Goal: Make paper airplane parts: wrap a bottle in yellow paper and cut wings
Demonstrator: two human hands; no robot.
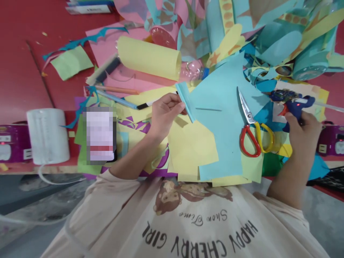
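Observation:
Between the thumb and fingers of my left hand [168,114] is a folded strip of light blue paper [186,102], held tilted above the table's middle. My right hand [305,130] grips a dark blue glue gun [294,104] with a red trigger and a small red light; its nozzle points left. A glue stick [329,106] sticks out of its back end. Scissors [249,125] with one red and one yellow handle lie partly open between my hands, on a large light blue sheet [225,143]. A thin dark stick or line [208,109] shows on that sheet.
A bottle wrapped in yellow paper [149,57] lies behind my left hand, near pencils [118,89] and a marker [145,105]. Paper-covered bottles and cutouts [285,46] crowd the back. At left are a blurred-out phone [99,136] and a white device [48,136] with a cable.

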